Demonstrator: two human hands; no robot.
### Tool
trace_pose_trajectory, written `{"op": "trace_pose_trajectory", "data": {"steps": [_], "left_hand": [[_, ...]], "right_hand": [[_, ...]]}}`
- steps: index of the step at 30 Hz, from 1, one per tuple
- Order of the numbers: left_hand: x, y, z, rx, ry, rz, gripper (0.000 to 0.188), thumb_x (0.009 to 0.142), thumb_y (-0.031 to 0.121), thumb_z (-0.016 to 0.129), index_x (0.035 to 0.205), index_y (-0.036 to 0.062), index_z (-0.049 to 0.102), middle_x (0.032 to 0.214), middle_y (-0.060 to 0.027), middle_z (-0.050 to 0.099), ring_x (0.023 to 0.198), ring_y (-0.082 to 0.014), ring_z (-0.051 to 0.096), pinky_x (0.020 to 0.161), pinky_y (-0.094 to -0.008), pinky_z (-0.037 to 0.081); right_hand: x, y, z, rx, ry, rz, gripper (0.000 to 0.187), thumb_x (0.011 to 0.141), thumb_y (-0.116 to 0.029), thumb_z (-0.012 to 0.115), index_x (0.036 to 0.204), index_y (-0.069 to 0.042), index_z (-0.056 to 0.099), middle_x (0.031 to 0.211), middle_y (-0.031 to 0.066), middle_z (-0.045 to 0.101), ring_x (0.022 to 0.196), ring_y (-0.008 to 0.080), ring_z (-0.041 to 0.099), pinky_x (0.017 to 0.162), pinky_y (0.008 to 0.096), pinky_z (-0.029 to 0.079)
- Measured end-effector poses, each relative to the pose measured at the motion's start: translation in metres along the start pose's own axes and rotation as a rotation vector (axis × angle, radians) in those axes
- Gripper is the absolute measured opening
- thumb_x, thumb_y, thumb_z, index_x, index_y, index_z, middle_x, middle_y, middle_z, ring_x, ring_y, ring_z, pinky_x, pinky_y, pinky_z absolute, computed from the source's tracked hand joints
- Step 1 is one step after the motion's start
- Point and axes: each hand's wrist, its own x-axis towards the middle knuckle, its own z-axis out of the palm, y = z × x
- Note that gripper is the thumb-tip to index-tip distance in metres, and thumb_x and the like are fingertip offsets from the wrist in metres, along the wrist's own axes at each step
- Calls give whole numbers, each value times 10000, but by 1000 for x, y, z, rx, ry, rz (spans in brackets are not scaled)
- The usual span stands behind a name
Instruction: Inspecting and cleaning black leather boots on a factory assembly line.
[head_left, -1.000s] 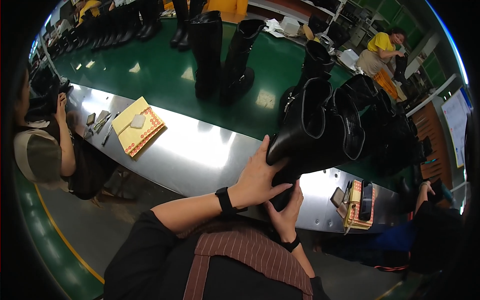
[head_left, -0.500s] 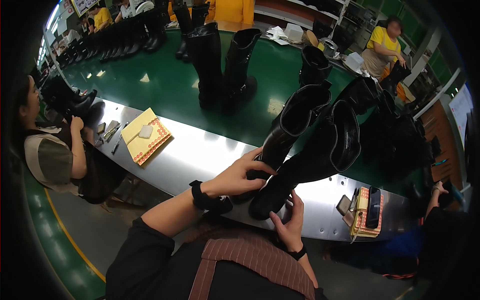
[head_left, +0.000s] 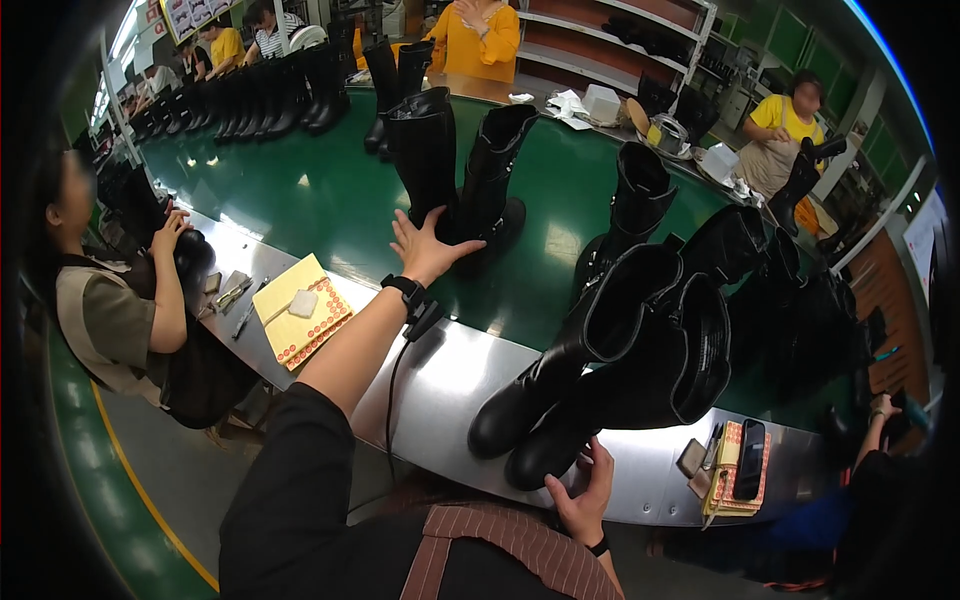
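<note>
My left hand [head_left: 430, 250] reaches forward with fingers spread, at the foot of a tall black boot [head_left: 424, 150]; whether it touches is unclear. A second black boot [head_left: 490, 180] with buckled straps stands close beside that one on the green surface. My right hand [head_left: 583, 495] is at the front edge, thumb and fingers apart, next to the toe of a near black boot [head_left: 620, 410]. That boot leans to the right. Its neighbour, another tall black boot [head_left: 570, 350], leans the same way, toe on the metal strip.
Yellow pads [head_left: 300, 310] lie on the metal strip [head_left: 440, 400] to the left; a phone [head_left: 749, 460] rests on more pads to the right. More black boots [head_left: 725, 250] crowd the right side. A black cord [head_left: 390, 410] hangs below my left wrist. A co-worker [head_left: 130, 310] sits at left.
My left hand has left the near boots and moved forward to the farther pair, fingers now spread. My right hand stays by the near boot's toe. The view has shifted slightly.
</note>
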Motion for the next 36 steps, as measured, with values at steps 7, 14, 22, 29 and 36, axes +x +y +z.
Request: {"op": "trace_pose_trajectory", "data": {"steps": [7,14,22,29,36], "left_hand": [[37,-15,29,-120,25,66,660,710,528,824,1160,61,700,1430,-177,295,1294,-427,369,1037,-577,393],[56,-43,12,-207,362,82,389,849,365,732,978,-2,737,1293,-252,511,1017,-438,607,921,-463,486],[68,-80,-33,-145,395,133,417,819,351,750,992,-28,727,1316,-264,476,1064,-452,548,948,-477,474],[60,-91,-37,-44,214,-79,581,779,517,753,1176,95,705,1475,-199,289,1284,-414,404,1026,-517,444],[25,-66,-42,-61,320,-138,597,797,415,741,1274,87,592,1441,-207,335,1369,-422,308,1069,-661,292]], "right_hand": [[-1,3,3,-8,18,0,879,699,-157,852,1435,4,399,1285,161,488,1139,289,549,954,385,484],[-5,5,3,-18,42,38,900,671,-138,851,1437,-12,396,1291,150,487,1146,286,547,936,384,489],[-10,25,5,97,57,81,935,636,-105,813,1455,8,376,1328,156,465,1213,255,505,992,384,462],[-15,35,2,115,-45,104,861,781,-42,816,1478,10,314,1373,196,432,1217,301,489,1022,397,429],[-7,24,-6,108,-161,181,933,820,-105,797,1521,18,193,1405,239,384,1254,338,473,1034,411,436]]}}
